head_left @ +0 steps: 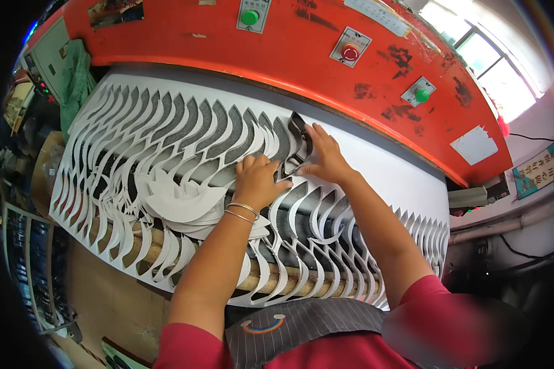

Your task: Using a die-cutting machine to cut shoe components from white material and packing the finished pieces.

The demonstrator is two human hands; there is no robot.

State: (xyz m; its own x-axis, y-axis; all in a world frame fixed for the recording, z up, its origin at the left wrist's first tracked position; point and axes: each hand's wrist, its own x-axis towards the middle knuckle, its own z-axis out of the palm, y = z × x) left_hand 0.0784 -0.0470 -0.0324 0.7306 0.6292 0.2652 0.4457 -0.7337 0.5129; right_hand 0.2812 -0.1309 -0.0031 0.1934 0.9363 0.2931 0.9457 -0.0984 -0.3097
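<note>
Pressing down at the centre of the frame: left hand (256,180) lying curled, fingers bent, on the white sheet (375,163), knuckles up, two thin bangles (241,211) circling the wrist; touching the lower end of the dark metal cutting die (297,146), though whether gripping it cannot be told. Right hand (326,157) lying just beside, fingers spread fairly wide and flat, fingertips resting against the die's right edge, not closed round it.

Sitting upright on the sheet, just above centre, between the two hands: the die, a curved steel outline.

Spreading from upper left to lower right: the sheet, riddled with rows of curved cut-out holes, its uncut plain strip running along the upper right. Lying to the left of the left hand: a loose pile of white cut pieces (181,200).

Arching across the top of the frame: the red press head (301,67), carrying green buttons (249,17) and a red button (350,53). Showing at the bottom edge: a striped grey apron (314,326) over red sleeves.
</note>
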